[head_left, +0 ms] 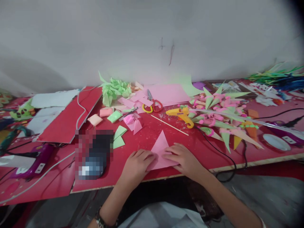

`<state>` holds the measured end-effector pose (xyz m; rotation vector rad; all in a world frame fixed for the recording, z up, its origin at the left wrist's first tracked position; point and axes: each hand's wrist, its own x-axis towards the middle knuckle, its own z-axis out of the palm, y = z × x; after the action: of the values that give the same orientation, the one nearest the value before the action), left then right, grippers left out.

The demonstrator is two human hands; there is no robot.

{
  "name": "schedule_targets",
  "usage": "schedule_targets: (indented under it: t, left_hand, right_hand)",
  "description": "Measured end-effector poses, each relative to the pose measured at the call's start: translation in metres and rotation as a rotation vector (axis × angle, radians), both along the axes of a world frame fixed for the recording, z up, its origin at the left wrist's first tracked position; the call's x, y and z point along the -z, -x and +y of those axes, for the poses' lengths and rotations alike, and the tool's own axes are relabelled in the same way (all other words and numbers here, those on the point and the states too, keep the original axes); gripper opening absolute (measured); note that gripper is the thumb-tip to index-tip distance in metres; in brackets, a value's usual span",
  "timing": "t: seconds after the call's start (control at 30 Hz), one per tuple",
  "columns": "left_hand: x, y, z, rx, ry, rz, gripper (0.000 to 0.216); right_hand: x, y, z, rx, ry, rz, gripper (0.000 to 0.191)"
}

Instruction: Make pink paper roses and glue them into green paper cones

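A pink paper sheet (159,148), folded to a pointed triangle, lies near the front edge of the red table. My left hand (138,163) has its fingers drawn together on the paper's left side, gripping that edge. From the other side, my right hand (185,160) rests on the paper with fingers stretched out and apart. Beyond the triangle's tip lies a thin wooden stick (169,125). A yellow hot glue gun (181,115) is just past the stick, and scissors (152,104) with red and yellow handles lie farther back.
Finished pink and green paper cones (219,110) are heaped at the right, near a small white dish (276,142). Green folded papers (119,137) and a blurred dark object (95,155) are at the left. Cables trail beside purple power strips (35,160). Pink sheets (169,93) lie behind.
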<state>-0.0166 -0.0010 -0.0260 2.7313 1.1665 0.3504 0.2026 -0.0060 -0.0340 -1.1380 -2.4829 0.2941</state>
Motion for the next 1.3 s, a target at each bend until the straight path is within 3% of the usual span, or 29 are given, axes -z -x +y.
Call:
schedule_targets:
  t: [0.23,0.43,0.67,0.93,1.1,1.3]
  left_hand:
    - [0.001,-0.001,0.003,-0.028,-0.015,-0.048,0.023]
    - [0.006,-0.005,0.003,-0.085,0.015,-0.132,0.016]
    - [0.009,-0.007,0.004,-0.195,0.005,-0.134,0.019]
    - [0.007,-0.009,0.004,-0.312,-0.035,0.007,0.021]
    - [0.010,-0.007,0.003,-0.318,-0.002,-0.014,0.018]
    - [0.007,-0.007,0.004,-0.299,-0.115,-0.006,0.037]
  right_hand:
    - [-0.003,0.000,0.009,0.014,0.157,0.166,0.014]
    - [-0.001,0.003,0.013,0.078,0.180,0.253,0.013]
    - [-0.002,0.015,0.012,0.246,0.182,0.198,0.010]
    - [0.003,0.018,0.014,0.303,0.115,0.085,0.010]
    - [0.001,0.022,0.011,0.324,0.075,-0.009,0.011]
    - [0.005,0.022,0.011,0.334,0.015,0.002,0.011]
